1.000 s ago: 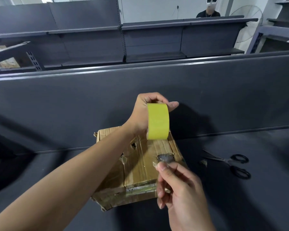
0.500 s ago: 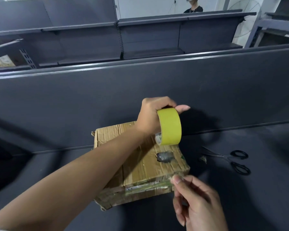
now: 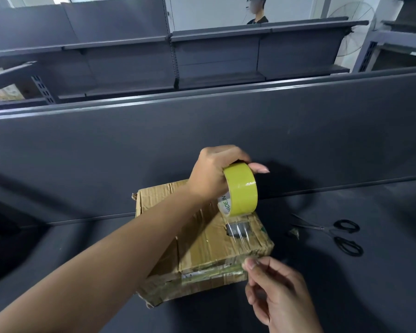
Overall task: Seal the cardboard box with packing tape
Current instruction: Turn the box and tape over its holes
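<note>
Clear tape (image 3: 235, 230) is pinched at its free end between the thumb and fingertips of the right hand (image 3: 279, 292), nearest the camera, just at the near right edge of the cardboard box (image 3: 202, 248). The film stretches up from there across the box top, over a dark patch (image 3: 244, 228), to the tape roll (image 3: 241, 188). The box sits on a dark grey shelf surface (image 3: 370, 296), in the middle of the view; its brown card is creased and torn, and older glossy tape with a narrow printed label, too small to read, runs along its near edge. The left hand (image 3: 214, 174) reaches in from the lower left over the box, its fingers wrapped round the yellow-green roll with one finger pointing out past the top, and holds the roll tilted above the far right part of the box top. On the roll's white inner core the letters "ADE IN" can be read; the rest is hidden. To the right of the box, well apart from it, black-handled scissors (image 3: 339, 234) lie flat on the surface, with a small crumpled scrap (image 3: 294, 233) near their blades. Behind the box rises a plain dark grey back panel (image 3: 130, 152). Beyond it stand rows of grey metal shelving (image 3: 214, 56), a person in a dark top (image 3: 257, 19) behind them, a white wall and a round fan (image 3: 351, 32) at the far right.
</note>
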`<state>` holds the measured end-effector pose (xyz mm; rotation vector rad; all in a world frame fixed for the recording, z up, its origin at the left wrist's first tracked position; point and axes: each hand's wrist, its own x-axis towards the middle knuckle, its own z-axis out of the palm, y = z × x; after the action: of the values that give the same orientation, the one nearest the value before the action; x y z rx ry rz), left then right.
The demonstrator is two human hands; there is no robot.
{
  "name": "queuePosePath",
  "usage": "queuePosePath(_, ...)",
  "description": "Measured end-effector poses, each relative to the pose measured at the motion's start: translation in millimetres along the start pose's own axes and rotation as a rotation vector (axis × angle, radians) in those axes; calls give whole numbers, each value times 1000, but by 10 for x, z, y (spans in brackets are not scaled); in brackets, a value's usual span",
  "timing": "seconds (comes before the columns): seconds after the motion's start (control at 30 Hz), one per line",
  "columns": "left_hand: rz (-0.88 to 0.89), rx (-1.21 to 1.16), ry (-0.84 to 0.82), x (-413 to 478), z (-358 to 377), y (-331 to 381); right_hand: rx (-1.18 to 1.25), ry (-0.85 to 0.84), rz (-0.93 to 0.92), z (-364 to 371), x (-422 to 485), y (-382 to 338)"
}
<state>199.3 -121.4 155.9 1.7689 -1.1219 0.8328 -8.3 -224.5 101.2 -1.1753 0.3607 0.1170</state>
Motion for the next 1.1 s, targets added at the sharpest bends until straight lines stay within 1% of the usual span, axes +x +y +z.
queuePosePath(0.07, -3, -19, -9, -29, -6, -13, 4, 10, 2, 9, -1, -13)
queuePosePath(0.17, -10, -25, -6, -46, -22, -19, 24, 81, -35, 7, 16, 11)
queuePosePath(0.27, -10, 23, 3, -31, -21, -16, -141, 135, -85, 14, 70, 106)
queuePosePath(0.37, -41, 38, 23, -16, -19, -64, -225, 295, -128, -36, 175, 164)
queuePosePath(0.43, -78, 45, 44, -24, -33, -110, -367, 368, -186, -108, 232, 169)
queuePosePath(0.5, -87, 60, 45, -44, -38, -133, -557, 423, -353, -192, 272, 195)
queuePosePath(0.53, -83, 64, 38, -53, -35, -136, -643, 451, -492, -238, 277, 200)
queuePosePath(0.57, -79, 63, 34, -59, -28, -136, -726, 468, -672, -287, 274, 182)
queuePosePath(0.6, -78, 60, 36, -58, -22, -134, -787, 458, -863, -313, 268, 138)
queuePosePath(0.63, -78, 58, 41, -55, -14, -132, -843, 415, -1024, -314, 255, 60)
queuePosePath(0.67, -77, 58, 46, -49, -8, -131, -910, 342, -1148, -331, 286, -13)
queuePosePath(0.73, -74, 62, 48, -38, -1, -134, -1001, 194, -1274, -313, 404, -188)
queuePosePath(0.77, -72, 58, 41, -36, -1, -138, -991, 122, -1276, -272, 469, -245)
queuePosePath(0.83, -61, 56, 28, -35, -17, -145, -917, -18, -1213, -199, 602, -256)
queuePosePath(0.9, -49, 69, 29, -22, -58, -149, -836, -92, -1180, -183, 711, -193)
queuePosePath(1.0, -53, 93, -5, -9, -129, -139, -804, -142, -1227, -224, 784, -110)
queuePosePath(1.1, -42, 111, -147, -15, -202, -140, -806, -119, -1255, -238, 793, -42)
